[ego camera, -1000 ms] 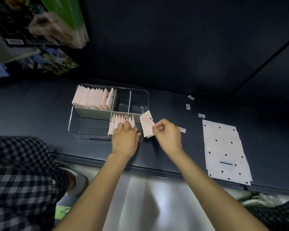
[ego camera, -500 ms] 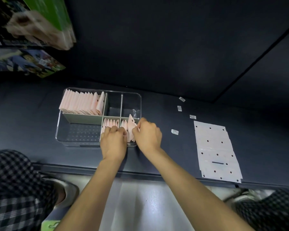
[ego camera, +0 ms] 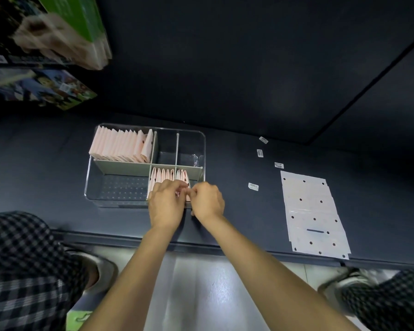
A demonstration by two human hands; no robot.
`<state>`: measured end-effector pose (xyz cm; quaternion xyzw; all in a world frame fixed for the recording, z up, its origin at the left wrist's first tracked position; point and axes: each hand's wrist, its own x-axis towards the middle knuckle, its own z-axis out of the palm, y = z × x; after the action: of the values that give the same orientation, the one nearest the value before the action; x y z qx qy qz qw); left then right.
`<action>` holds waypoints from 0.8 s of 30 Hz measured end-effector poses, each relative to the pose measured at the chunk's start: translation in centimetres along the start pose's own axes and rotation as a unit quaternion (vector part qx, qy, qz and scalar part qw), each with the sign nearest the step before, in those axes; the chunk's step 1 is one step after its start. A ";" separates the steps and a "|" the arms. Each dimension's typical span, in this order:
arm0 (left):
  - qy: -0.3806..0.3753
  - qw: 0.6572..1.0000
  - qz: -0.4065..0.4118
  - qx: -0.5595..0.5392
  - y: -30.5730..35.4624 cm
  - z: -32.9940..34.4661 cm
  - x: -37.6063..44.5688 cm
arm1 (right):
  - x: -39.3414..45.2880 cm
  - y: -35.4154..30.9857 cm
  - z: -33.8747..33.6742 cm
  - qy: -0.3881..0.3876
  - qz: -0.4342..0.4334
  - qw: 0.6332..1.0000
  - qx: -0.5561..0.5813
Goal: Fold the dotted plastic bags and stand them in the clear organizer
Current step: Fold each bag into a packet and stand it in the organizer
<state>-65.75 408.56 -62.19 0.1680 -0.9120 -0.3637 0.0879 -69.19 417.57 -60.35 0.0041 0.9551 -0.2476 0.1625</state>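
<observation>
Change: folded bag [ego camera: 188, 187], held clear a second ago, now stands in clear organizer's [ego camera: 202, 149] near right row.
Grips: right hand [ego camera: 207, 199] pinches it; left hand [ego camera: 167, 201] curls onto the row.
Remaining: flat bags [ego camera: 313, 213], right on the desk [ego camera: 237, 216].

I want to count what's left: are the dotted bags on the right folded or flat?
Flat: the unfolded dotted bags lie spread in a stack.

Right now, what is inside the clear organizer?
The clear organizer holds a long row of folded bags at back left and a shorter row at front. The left hand and right hand cover that row's near ends.
</observation>
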 end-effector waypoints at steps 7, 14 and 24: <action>-0.013 0.999 0.010 0.042 0.5 -0.3 0.0 | -1.0 2.5 -2.1 0.020 -0.092 0.994 0.064; -0.039 0.972 0.230 0.017 5.9 1.3 -2.5 | -1.7 17.7 -7.8 0.128 0.003 0.991 0.031; -0.320 0.903 0.230 0.170 3.6 8.4 -5.1 | -5.5 31.9 -9.4 0.097 0.096 0.990 0.019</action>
<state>-64.21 418.20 -65.96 -0.1594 -0.9524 -0.2066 -0.1576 -64.09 450.41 -65.90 0.1232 0.9567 -0.2473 0.0917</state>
